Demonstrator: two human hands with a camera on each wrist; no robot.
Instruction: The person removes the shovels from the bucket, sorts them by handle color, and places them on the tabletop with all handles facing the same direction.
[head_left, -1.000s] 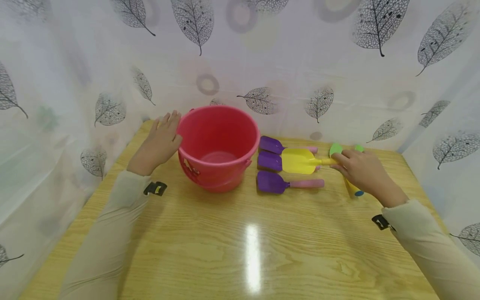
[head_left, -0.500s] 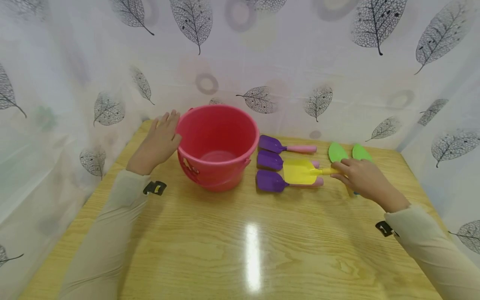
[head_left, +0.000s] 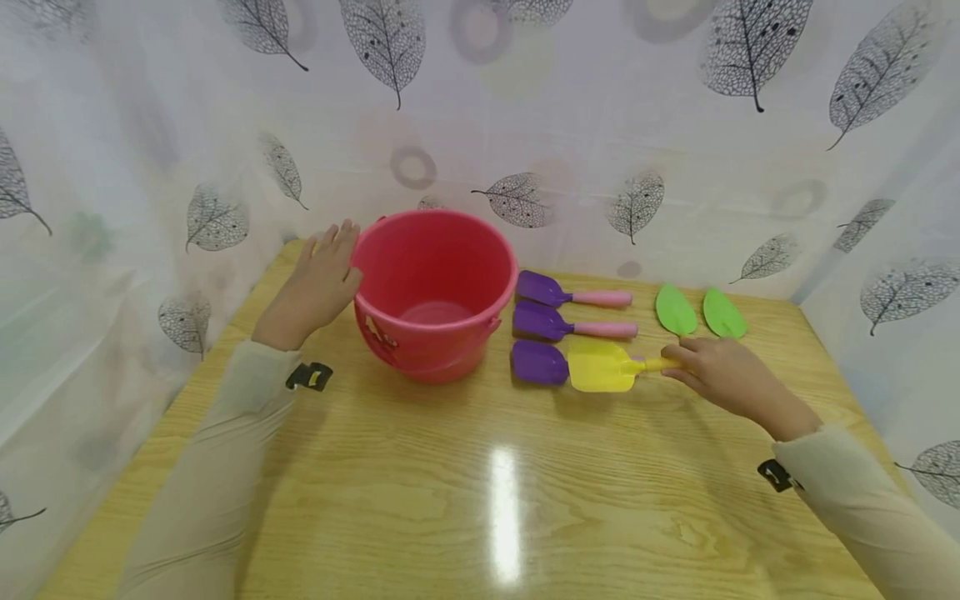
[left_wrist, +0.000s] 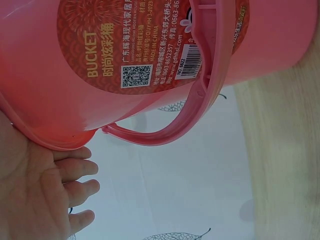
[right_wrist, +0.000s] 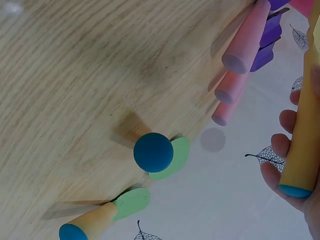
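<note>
My left hand [head_left: 312, 287] rests against the left rim of a red bucket [head_left: 435, 350], its fingers extended. The left wrist view shows the fingers [left_wrist: 75, 172] just beside the rim and the bucket's printed label. My right hand [head_left: 723, 375] grips the yellow handle [right_wrist: 302, 130] of a toy shovel with a yellow blade [head_left: 600, 367]. That blade is held over the front purple shovel [head_left: 540, 363] and hides most of its pink handle. Behind it lie a middle purple shovel [head_left: 540, 321] and a back purple shovel [head_left: 542, 288], blades toward the bucket.
Two green-bladed trowels lie at the back right: a left trowel [head_left: 677, 310] and a right trowel [head_left: 723, 313]. The right wrist view shows their blue handle ends [right_wrist: 153, 152]. A leaf-patterned curtain [head_left: 570, 125] hangs behind the wooden table [head_left: 420, 500].
My right hand has moved toward me with the yellow shovel, from over the middle purple shovel to over the front one. The green trowels have come into fuller view. My left hand stays put.
</note>
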